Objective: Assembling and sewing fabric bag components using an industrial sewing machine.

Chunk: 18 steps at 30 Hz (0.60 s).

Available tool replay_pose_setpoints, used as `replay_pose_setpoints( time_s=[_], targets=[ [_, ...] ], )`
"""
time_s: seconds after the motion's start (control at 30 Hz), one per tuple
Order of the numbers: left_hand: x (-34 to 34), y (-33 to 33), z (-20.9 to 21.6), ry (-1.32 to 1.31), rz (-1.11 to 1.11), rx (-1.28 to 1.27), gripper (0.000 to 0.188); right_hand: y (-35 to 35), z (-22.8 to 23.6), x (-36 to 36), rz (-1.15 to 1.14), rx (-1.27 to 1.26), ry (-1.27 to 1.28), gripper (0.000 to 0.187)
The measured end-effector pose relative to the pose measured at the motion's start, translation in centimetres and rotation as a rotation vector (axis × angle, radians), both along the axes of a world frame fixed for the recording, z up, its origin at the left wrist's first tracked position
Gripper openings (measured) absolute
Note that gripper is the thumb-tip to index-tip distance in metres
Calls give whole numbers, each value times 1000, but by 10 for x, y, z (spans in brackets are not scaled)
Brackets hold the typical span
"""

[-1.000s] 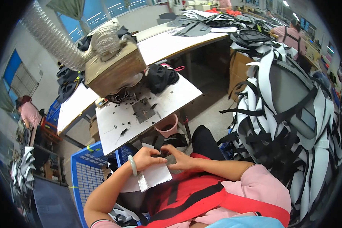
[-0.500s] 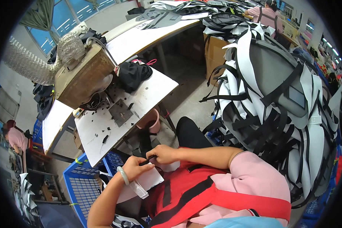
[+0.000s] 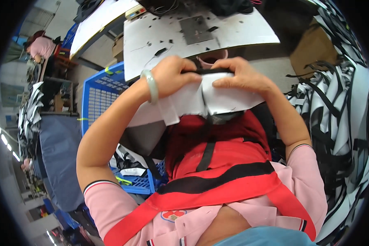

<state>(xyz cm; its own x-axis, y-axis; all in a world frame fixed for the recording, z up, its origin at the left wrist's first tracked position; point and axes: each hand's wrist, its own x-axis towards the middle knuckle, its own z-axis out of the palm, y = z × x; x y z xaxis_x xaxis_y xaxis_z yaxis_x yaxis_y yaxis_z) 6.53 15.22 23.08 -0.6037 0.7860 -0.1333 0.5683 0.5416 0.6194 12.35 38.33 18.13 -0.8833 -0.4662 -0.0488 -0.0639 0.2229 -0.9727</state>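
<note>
A white sheet-like panel with a black edge (image 3: pixel 231 98) stretches between my hands above my lap. My left hand (image 3: pixel 170 78), with a pale bangle at the wrist, pinches the panel's upper edge, thumb on the white face. On the other side of a dark strip down the middle, my right hand (image 3: pixel 244 78) grips the same edge, thumb in front and fingers behind. A white label strip (image 3: pixel 168 110) hangs below my left hand. Under the panel lies grey material (image 3: pixel 141 135), partly covered by my left forearm.
Ahead stands a white table (image 3: pixel 242 30) with a dark metal plate (image 3: pixel 196 29) and black scraps. A blue basket (image 3: pixel 86 102) is at my left, a pink bucket (image 3: pixel 213 57) beneath the table. White and black pieces (image 3: pixel 336 98) pile up at right by a cardboard box (image 3: pixel 315 49).
My view has swung, bringing the hands to the upper middle. My hands have moved apart along the edge, and more of the white panel is spread out between them.
</note>
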Motion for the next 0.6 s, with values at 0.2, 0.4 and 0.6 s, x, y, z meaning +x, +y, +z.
replay_pose_setpoints(
  time_s=[0.2, 0.4, 0.6],
  targets=[
    [-18, 6, 5, -66, 221, 200, 24, 10, 23, -31, -82, -48, -65, 32],
    [-40, 13, -6, -215, 278, 368, 25, 20, 23, -56, -68, -60, -45, 28],
    [-72, 22, -17, -290, 382, 448, 23, 27, 16, -90, -154, -62, -100, 42]
  ],
)
